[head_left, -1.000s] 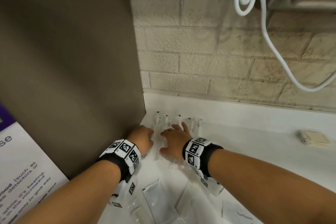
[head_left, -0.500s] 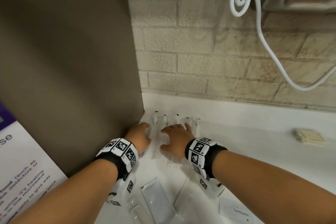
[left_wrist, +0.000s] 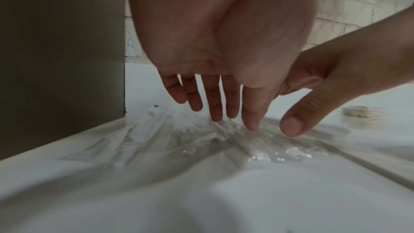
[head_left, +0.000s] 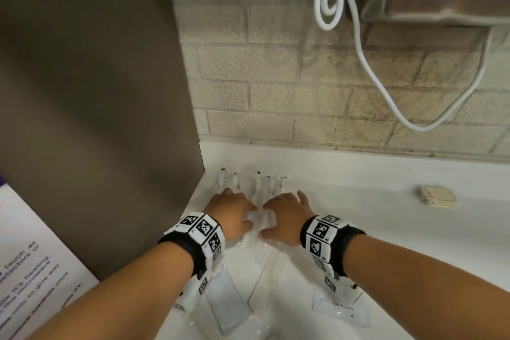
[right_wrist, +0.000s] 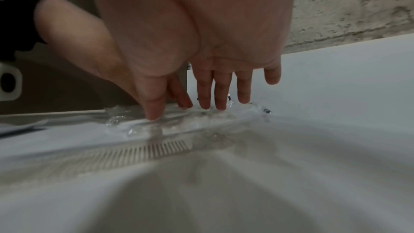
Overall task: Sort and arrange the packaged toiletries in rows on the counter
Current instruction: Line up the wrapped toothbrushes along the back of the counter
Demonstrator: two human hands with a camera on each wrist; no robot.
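A white surface (head_left: pixel 358 201) runs beneath a painted brick wall (head_left: pixel 276 77), a dark panel (head_left: pixel 96 91) closing off its left end. In the corner, a row of clear-wrapped toothbrushes (head_left: pixel 256 185) lies side by side, heads toward the wall. Both hands press flat on the row: the left hand (head_left: pixel 233 211) beside the panel, the right hand (head_left: pixel 287 215) just beside it, each grip spread with fingers straight, clamped on nothing. The step in hand appears to be squaring up this row. Nearer the person, a toothpaste sachet (head_left: pixel 342 308), a wrapped comb (right_wrist: pixel 143 150) and flat clear packets (head_left: pixel 226 303) lie loose; the next move likely calls for lifting the hands and lining these up as a second row.
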